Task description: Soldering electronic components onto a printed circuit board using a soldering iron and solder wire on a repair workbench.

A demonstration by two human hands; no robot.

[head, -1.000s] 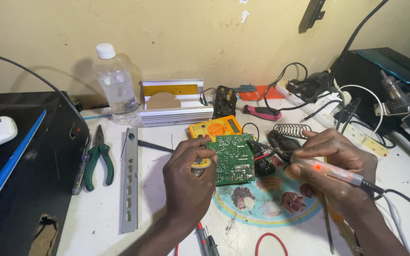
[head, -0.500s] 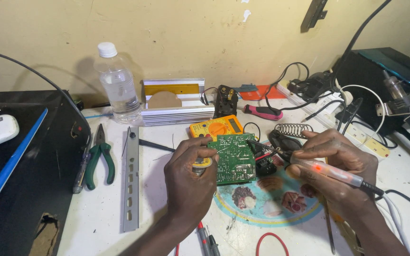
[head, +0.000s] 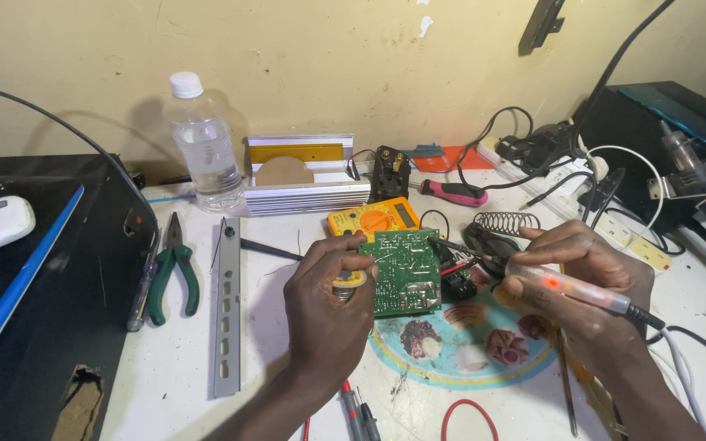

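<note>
We are holding the green circuit board (head: 404,272) upright on edge above the patterned round plate (head: 459,359) at mid-bench, with the left hand (head: 328,314) curled closed around a small coil of solder wire (head: 348,280) just beside the board's left edge. The right hand (head: 586,282) is gripping a slim soldering iron (head: 569,286), its indicator glowing red, fingers pinched on the barrel and the tip pointing left toward the board's right edge; whether the tip is touching a pad we cannot tell. In our judgement the step is going best when the board is kept steady against the left fingers, the iron is meeting the joint before the solder does, and the trailing cable (head: 680,331) is lying slack so it is not tugging the tip. The board is showing its solder side: green, rectangular, pale traces and a silvery patch near the lower corner. A yellow multimeter (head: 372,217) is sitting just behind it; green-handled pliers (head: 175,273) and a grey slotted metal strip (head: 225,306) are lying well to the left.
</note>
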